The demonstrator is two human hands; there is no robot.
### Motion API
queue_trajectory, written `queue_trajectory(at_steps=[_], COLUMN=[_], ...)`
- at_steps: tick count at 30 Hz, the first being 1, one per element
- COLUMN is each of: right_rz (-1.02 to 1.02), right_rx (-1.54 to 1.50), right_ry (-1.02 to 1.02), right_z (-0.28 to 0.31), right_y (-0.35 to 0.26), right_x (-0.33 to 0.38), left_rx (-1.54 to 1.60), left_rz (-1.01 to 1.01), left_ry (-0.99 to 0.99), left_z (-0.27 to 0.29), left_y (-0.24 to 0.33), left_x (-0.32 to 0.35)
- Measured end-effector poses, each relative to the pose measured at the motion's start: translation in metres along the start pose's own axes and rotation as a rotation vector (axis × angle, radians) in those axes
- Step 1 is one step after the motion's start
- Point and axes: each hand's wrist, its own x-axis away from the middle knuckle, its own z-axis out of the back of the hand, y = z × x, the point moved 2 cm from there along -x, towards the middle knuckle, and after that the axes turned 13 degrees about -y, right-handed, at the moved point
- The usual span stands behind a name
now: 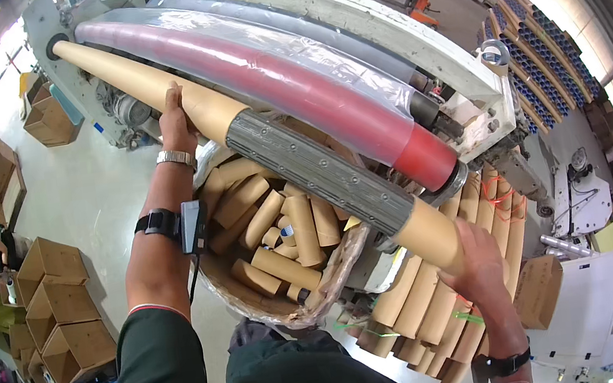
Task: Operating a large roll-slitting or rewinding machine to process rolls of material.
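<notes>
A dark grey metal shaft [319,166] runs slantwise in front of me, from far left to near right. A long brown cardboard tube [144,77] covers its far left part, and a shorter cardboard tube [432,235] sits around its near right end. Between the two tubes the ribbed metal lies bare. My left hand [175,125] grips the long tube from the near side, close to its inner end. Around the outer end of the short tube my right hand [478,258] is closed, its fingers partly hidden. Beyond the shaft lies a red roll [276,79] under clear film.
Below the shaft stands a large round bin [320,298] holding several short cardboard tubes [304,230]. Bundled long tubes [414,305] lie at the right. A pale machine frame [375,8] borders the rolls. Open boxes [65,301] and another person [0,247] are at the left.
</notes>
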Motion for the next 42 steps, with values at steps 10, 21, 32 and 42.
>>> queue_trajectory(at_steps=[10,21,32,42], right_rz=[-0.148,-0.198,-0.024,-0.022], right_rx=[0.139,0.079,-0.039,-0.209], right_ry=[-0.001,0.143,-0.035,-0.242], right_z=[0.006,0.005,0.033,0.061], right_y=[-0.209,-0.360,-0.605,-0.775], right_x=[-0.202,-0.313,-0.602,-0.811], left_rx=[0.115,-0.307,-0.401,-0.808], left_rz=[0.316,0.443,0.069,-0.291], left_ry=[-0.361,0.158,0.261,0.541], left_z=[0.087,0.470,0.609,0.767], left_y=[0.002,0.140,0.294,0.450], left_x=[0.025,0.058,-0.196,-0.479])
